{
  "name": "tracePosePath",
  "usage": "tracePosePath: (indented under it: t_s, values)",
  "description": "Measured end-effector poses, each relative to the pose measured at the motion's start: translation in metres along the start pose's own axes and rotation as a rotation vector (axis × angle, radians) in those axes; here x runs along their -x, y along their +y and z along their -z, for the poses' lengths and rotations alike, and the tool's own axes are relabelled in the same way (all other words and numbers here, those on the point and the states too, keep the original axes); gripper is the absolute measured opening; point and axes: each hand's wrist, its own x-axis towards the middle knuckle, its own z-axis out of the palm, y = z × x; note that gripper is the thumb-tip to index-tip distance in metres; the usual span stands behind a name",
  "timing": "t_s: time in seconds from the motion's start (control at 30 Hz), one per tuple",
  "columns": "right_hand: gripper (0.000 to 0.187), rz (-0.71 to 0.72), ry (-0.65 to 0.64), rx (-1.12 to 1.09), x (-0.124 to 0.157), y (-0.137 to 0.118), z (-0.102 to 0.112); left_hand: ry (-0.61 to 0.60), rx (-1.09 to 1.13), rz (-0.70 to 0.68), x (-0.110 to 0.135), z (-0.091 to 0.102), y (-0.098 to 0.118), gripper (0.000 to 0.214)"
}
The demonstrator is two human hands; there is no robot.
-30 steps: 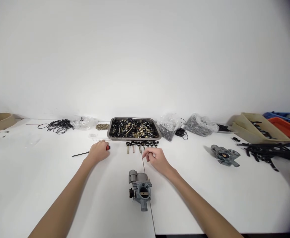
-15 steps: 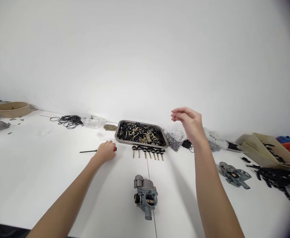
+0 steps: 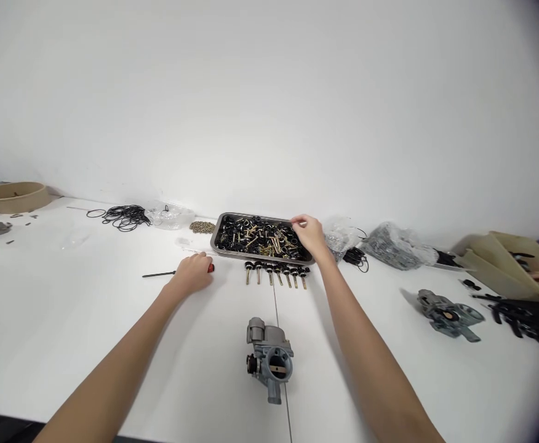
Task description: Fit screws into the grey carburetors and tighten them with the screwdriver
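My left hand (image 3: 194,274) is closed around the handle of a screwdriver (image 3: 159,274) lying on the table; its dark shaft points left and a red handle end shows at the right. My right hand (image 3: 309,235) is at the far right corner of a metal tray (image 3: 232,253), fingertips drawn together by the rim; what they hold, if anything, is hidden. Black and brass-coloured screw-like parts (image 3: 269,237) fill the tray. In front of it stands a row of several similar parts (image 3: 270,275). Nearer to me sits a grey carburetor (image 3: 270,361).
A second carburetor (image 3: 449,315) lies at the right, beside black parts (image 3: 528,317) and beige bins (image 3: 504,264). Plastic bags (image 3: 396,246) line the wall. At left are black rings (image 3: 126,216), small brass pieces (image 3: 202,227) and a beige bowl (image 3: 15,198).
My right hand has come down and left from the air to the tray's right corner. My left hand stays on the screwdriver. The view has shifted slightly.
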Motion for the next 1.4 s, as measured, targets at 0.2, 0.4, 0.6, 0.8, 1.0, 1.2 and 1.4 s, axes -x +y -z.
tracePosePath:
  t_s: [0.2, 0.4, 0.6, 0.8, 1.0, 1.2, 1.4]
  values:
    - [0.031, 0.026, -0.083, 0.191, 0.004, 0.025, -0.032, 0.015, -0.012, -0.012, 0.0, -0.001, 0.0, 0.01]
    - [0.029, 0.043, -0.107, 0.339, 0.004, 0.03, -0.035, 0.033, -0.04, -0.015, 0.002, 0.005, 0.002, 0.015]
    - [0.021, 0.041, -0.111, 0.388, 0.003, 0.033, -0.037, 0.39, -0.152, -0.069, 0.004, 0.017, -0.003, 0.028]
    - [0.015, 0.038, -0.121, 0.39, 0.003, 0.032, -0.037, 0.525, -0.037, -0.162, 0.004, 0.008, -0.001, 0.033]
    - [0.013, 0.026, -0.124, 0.368, 0.004, 0.031, -0.036, 0.42, 0.069, -0.158, 0.001, -0.005, 0.007, 0.026]
    - [0.011, 0.051, -0.089, 0.307, 0.003, 0.033, -0.039, 0.271, 0.18, -0.251, -0.002, -0.017, 0.01, 0.029]
    - [0.013, 0.024, -0.013, 0.204, -0.001, 0.034, -0.038, 0.375, 0.164, -0.224, -0.005, -0.021, 0.004, 0.028]
